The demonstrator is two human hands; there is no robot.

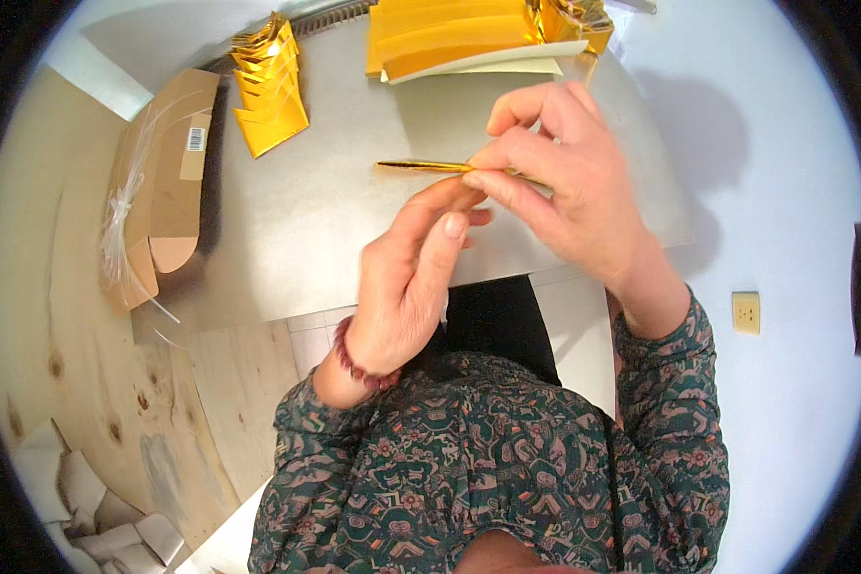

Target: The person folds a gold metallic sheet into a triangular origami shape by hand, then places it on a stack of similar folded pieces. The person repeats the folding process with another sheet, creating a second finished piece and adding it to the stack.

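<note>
My right hand pinches a thin gold foil-paper piece between thumb and fingers. The piece is seen edge-on, above the grey work surface, with its pointed end towards the left. Just below it is my left hand, its thumb apart from the fingers and nothing visible between them. The left index fingertip is close to the right thumb; whether it touches the foil is hidden. Beyond my hands lies a stack of flat gold paper sheets. A row of overlapping folded gold foil pieces lies at the far left.
A brown cardboard box stands at the left edge, with a bundle of clear plastic strips against it. More folded gold pieces sit beside the sheets. A pale wall with a socket borders the right side.
</note>
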